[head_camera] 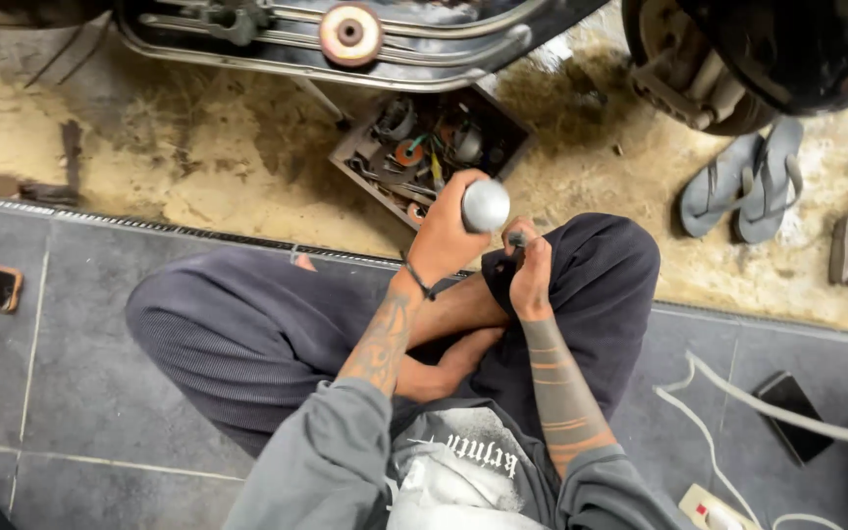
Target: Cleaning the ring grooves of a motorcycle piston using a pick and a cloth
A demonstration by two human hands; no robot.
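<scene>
You are sitting cross-legged on grey tiles, and your left hand (444, 231) is wrapping its fingers tightly around a smooth, rounded silver metal part (486, 205), holding it up just above your right knee. Your right hand (530, 275) is curling shut just beside that silver part, below and to its right, pinching a small dark slender piece (517, 239) whose shape is too small to make out. Just beyond the silver part, a worn wooden box (424, 147) of greasy mixed hardware is resting on the sandy, rough ground. Well to the right of the box, a pair of grey rubber sandals (743, 186) is lying flat.
</scene>
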